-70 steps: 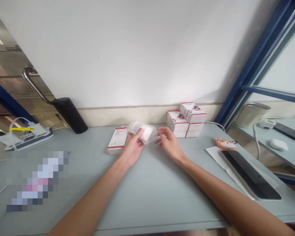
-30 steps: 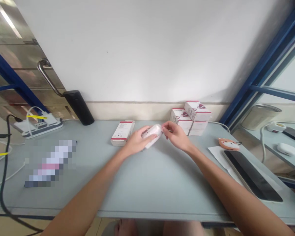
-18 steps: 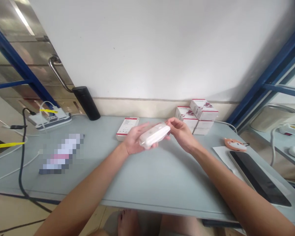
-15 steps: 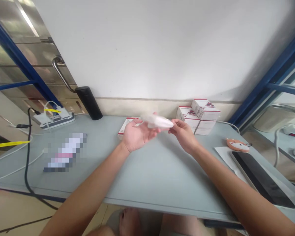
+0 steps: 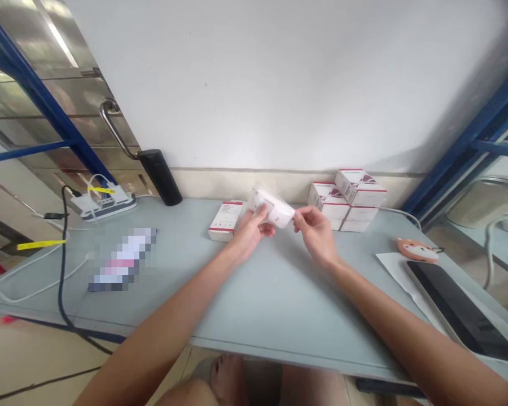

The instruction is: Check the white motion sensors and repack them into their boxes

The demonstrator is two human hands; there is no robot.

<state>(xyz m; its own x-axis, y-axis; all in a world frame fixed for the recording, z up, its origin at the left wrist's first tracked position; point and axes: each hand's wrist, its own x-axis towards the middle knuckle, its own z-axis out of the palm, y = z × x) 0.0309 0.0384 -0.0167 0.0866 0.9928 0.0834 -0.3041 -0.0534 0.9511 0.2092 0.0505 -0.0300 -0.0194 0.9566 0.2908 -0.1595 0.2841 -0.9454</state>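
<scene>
A white packet (image 5: 275, 210), seemingly in clear plastic wrap, is held above the middle of the table; its contents are too blurred to name. My left hand (image 5: 254, 228) is closed round its lower left part, thumb on top and fingers beneath. At the packet's right end, my right hand (image 5: 315, 232) pinches the edge between thumb and forefinger. Just behind my left hand lies a white box with red edges (image 5: 225, 219), partly hidden by that hand. To the right of my right hand stands a stack of similar white and red boxes (image 5: 355, 217).
On the left are a power strip (image 5: 110, 207), a dark cable (image 5: 62, 270), a black cylinder (image 5: 163, 177) and a pixelated phone-like object (image 5: 125, 259). A dark tablet-like device (image 5: 461, 310), paper and an orange animal-shaped item (image 5: 419, 250) lie right. A white wall (image 5: 279, 84) rises behind.
My left hand has turned over from palm-up, its thumb now on top of the packet. The packet has tilted, showing its broad face. My right hand still pinches its right end.
</scene>
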